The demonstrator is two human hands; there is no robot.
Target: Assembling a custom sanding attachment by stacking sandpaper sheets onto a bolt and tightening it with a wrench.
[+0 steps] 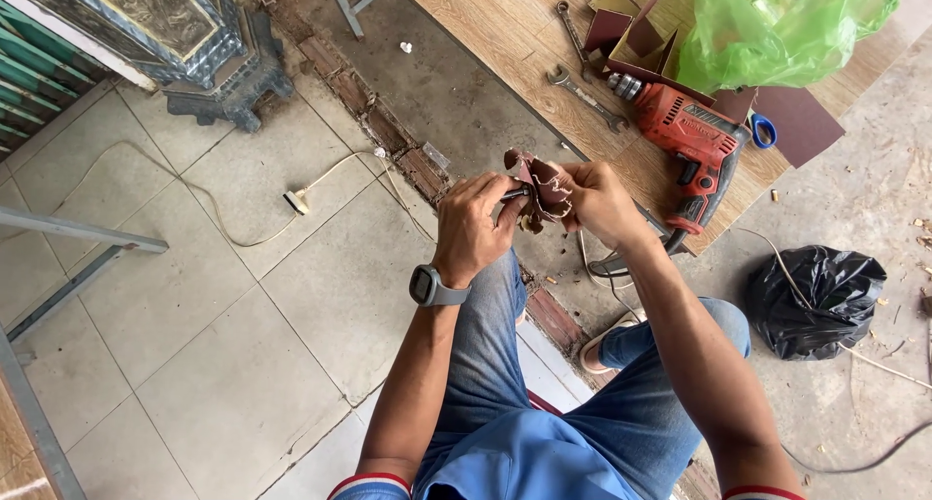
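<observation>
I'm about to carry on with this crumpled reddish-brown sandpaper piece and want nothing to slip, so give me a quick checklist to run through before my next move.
1. Both hands on the piece: ok. The left hand and right hand both grip the crumpled reddish-brown sandpaper piece.
2. Small dark tool in the left fingers: cannot tell; mostly hidden.
3. Red power drill set aside: ok, lying on the wooden board, no hand on it.
4. Two metal spanners out of the way: ok, on the board.
5. Cords near the feet: not ok. A white cable crosses the tiles and another runs past the black plastic bag.
</observation>
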